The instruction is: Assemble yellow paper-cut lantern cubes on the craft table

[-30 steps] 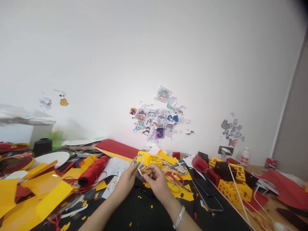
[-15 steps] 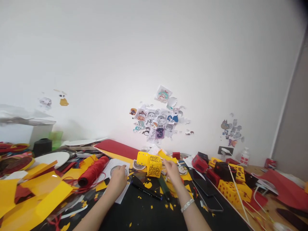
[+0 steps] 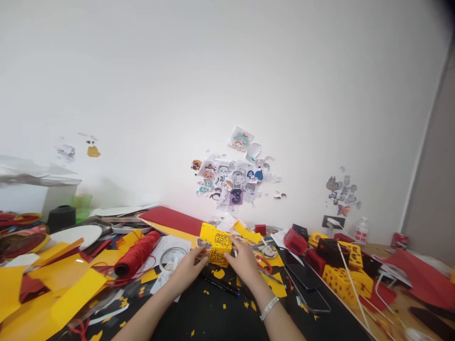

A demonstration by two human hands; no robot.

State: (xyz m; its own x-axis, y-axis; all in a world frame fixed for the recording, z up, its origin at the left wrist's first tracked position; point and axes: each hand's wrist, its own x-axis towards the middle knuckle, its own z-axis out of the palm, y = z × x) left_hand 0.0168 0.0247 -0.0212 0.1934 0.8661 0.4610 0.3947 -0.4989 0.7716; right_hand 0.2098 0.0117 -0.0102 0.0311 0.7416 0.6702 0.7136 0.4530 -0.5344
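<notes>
A yellow paper box [image 3: 220, 240] with black line drawings on its faces is tilted between my two hands. My left hand [image 3: 188, 267] grips its lower left side, thumb and fingers bent against it. On the box's right side, my right hand [image 3: 244, 263] holds the edge, with a bracelet on that wrist. A hole-punched yellow flap rises at the back of the box. To the left, a clear tape roll [image 3: 171, 259] lies on a white printed sheet [image 3: 156, 286]. A black pen [image 3: 222, 285] rests on the dark mat just below the box.
A red thread spool [image 3: 138, 253] and yellow paper sheets [image 3: 60, 284] crowd the left. Orange-handled scissors [image 3: 263, 264] lie beyond my right hand. Two phones [image 3: 313, 289], yellow boxes [image 3: 346, 280] and thin sticks [image 3: 351, 284] are on the right. Yellow scraps dot the mat [image 3: 209, 322].
My left hand has left the tape roll and moved right onto the box. My right hand has shifted left, and the box has tilted and moved slightly left.
</notes>
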